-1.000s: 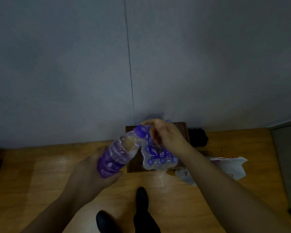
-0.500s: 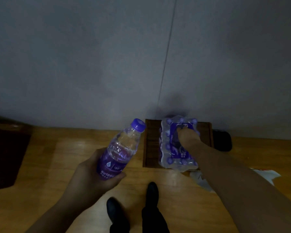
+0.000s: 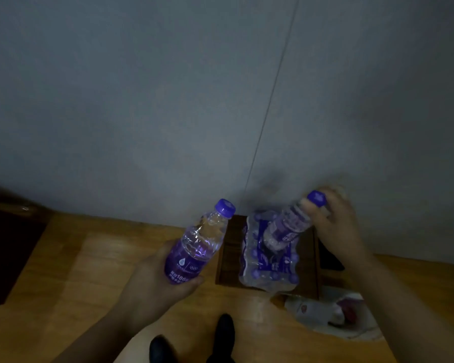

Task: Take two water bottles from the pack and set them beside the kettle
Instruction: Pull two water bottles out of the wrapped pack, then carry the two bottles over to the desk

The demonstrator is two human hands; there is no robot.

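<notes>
My left hand (image 3: 152,281) grips a clear water bottle (image 3: 199,239) with a purple label and purple cap, tilted to the right. My right hand (image 3: 336,226) holds a second, similar bottle (image 3: 286,229) by its neck and cap, lifted at a slant above the shrink-wrapped pack of bottles (image 3: 268,268). The pack lies on a dark wooden stand (image 3: 228,258) against the grey wall. No kettle is in view.
The floor (image 3: 76,271) is light wood. A white plastic bag (image 3: 330,313) lies on it to the right of the stand. A dark mat or furniture edge (image 3: 5,252) sits at the far left. My dark shoes (image 3: 223,334) show at the bottom.
My right hand has pulled a second bottle up out of the pack and holds it in the air. The left hand has kept its bottle, with little movement.
</notes>
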